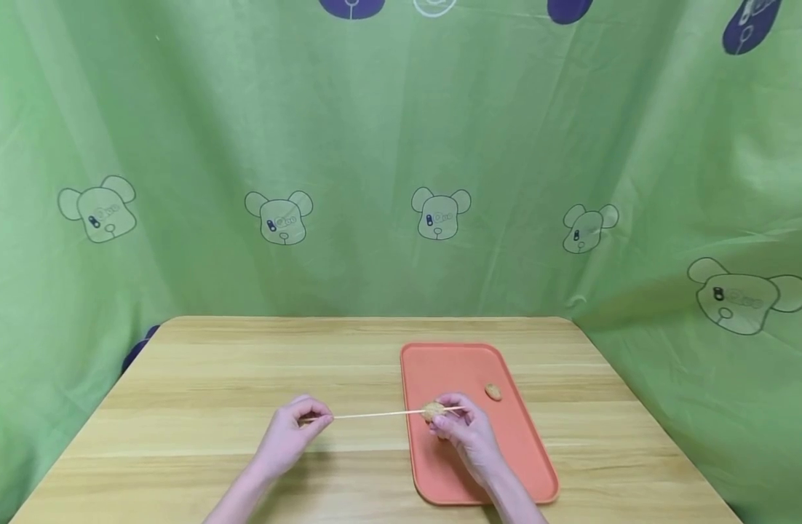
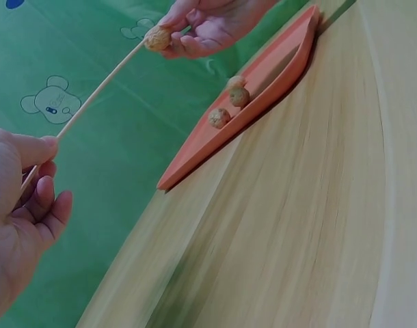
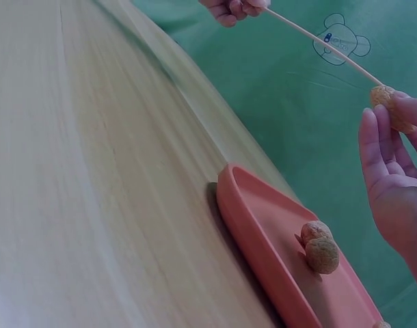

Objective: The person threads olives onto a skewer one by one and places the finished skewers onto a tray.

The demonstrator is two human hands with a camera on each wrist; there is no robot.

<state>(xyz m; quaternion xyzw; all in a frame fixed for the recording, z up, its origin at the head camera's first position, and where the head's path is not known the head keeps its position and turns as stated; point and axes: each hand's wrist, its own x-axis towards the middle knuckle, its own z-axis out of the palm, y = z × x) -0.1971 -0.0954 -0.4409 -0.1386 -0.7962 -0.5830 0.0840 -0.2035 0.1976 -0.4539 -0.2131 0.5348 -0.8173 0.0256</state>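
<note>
My left hand point(image 1: 291, 433) pinches a thin wooden skewer point(image 1: 375, 415) near one end, between thumb and fingers. The skewer runs across to my right hand point(image 1: 469, 437), which holds a rough brown meatball-like ball point(image 1: 433, 412) above the tray. A short length of stick shows past the ball in the head view, so the ball appears to be on the skewer. In the left wrist view, the same ball point(image 2: 158, 38) sits between the right thumb and fingers. My right hand hides part of the tray from the head camera.
An orange-pink rectangular tray point(image 1: 486, 473) lies on the wooden table point(image 1: 211, 407), right of centre. Several similar balls rest in it, among them a loose ball point(image 1: 493, 392) near the right rim and another point(image 3: 323, 255). A green curtain point(image 1: 362, 276) hangs behind the table.
</note>
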